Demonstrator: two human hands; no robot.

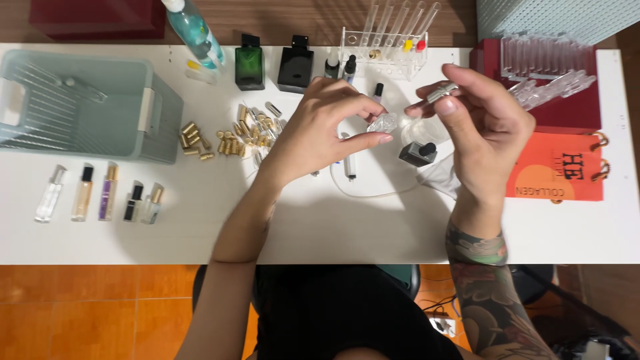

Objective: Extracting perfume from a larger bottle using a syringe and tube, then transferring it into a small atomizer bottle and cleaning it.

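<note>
one clear vial [383, 123], half hidden

Left hand [327, 127] raised at 11 o'clock, fingers pinched together; right hand [480, 127] at 1 o'clock, fingers curled, tattooed forearm angled up.

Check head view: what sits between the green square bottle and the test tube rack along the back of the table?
In the head view, between the green bottle and the tube rack stand a black square bottle and two small dark dropper bottles.

Bare arms, tattooed right forearm [481, 280], black top [333, 313], polished nails on fingers [385, 139]
</note>
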